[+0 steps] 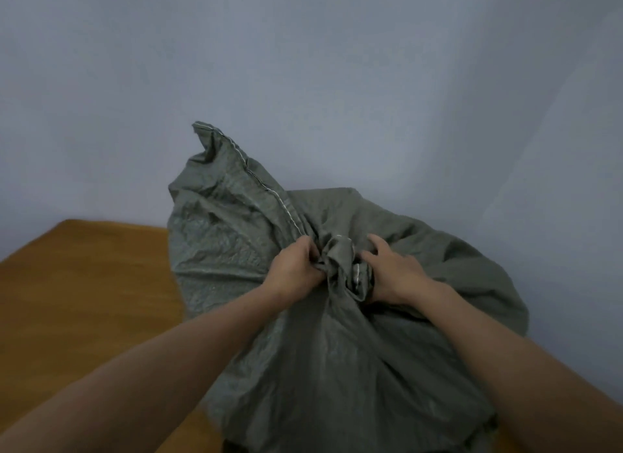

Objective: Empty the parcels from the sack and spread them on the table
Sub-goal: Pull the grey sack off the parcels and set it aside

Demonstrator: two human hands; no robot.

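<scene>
A large grey-green woven sack (pixel 337 351) stands bulging on the wooden table (pixel 84 284), its neck bunched into a knot near the middle of the view. My left hand (pixel 296 267) grips the gathered cloth on the left of the knot, fingers curled round it. On the right of the knot is my right hand (pixel 394 270), its thumb and fingers hooked into the folds there. A loose flap of the sack with a stitched hem (pixel 236 156) stands up behind the knot. No parcels show; the sack hides whatever is inside.
A plain pale blue-grey wall (pixel 337 65) runs close behind the table. Bare wooden tabletop shows to the left of the sack. The sack covers the table's right side.
</scene>
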